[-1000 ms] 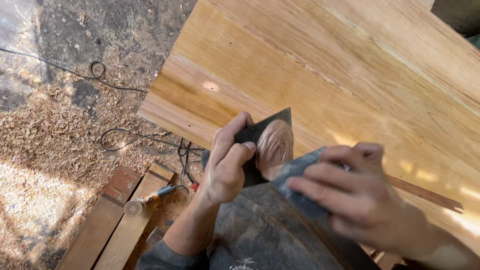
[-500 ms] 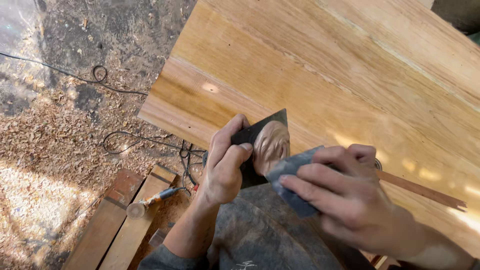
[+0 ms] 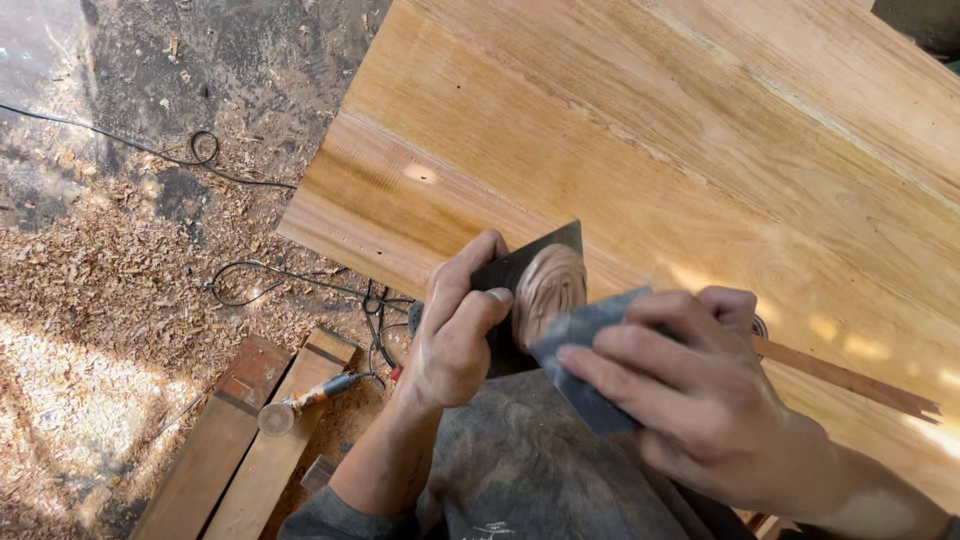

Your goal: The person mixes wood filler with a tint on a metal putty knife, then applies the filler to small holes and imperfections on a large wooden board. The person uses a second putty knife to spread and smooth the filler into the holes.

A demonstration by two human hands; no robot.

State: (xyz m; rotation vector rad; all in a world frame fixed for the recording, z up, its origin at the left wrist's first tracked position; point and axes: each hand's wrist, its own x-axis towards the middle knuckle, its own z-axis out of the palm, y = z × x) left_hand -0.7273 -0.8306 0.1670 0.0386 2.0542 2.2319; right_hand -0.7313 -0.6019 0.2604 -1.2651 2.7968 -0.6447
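Just below the centre of the frame, the left hand [image 3: 455, 335] gripped a thin dark metal plate [image 3: 530, 290] whose shiny face mirrored a fingertip. The right hand [image 3: 690, 395] pinched a grey abrasive sheet [image 3: 580, 365] against the plate's lower edge, above the pale wooden panel [image 3: 650, 150].

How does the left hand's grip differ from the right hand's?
The left hand clamps a dark flat sheet behind a rounded carved wood piece, thumb on its front; the right hand presses a grey sandpaper sheet against that piece with flat fingers. The left hand sits nearer the big wooden board's edge; the right sits lower. Both are bare.
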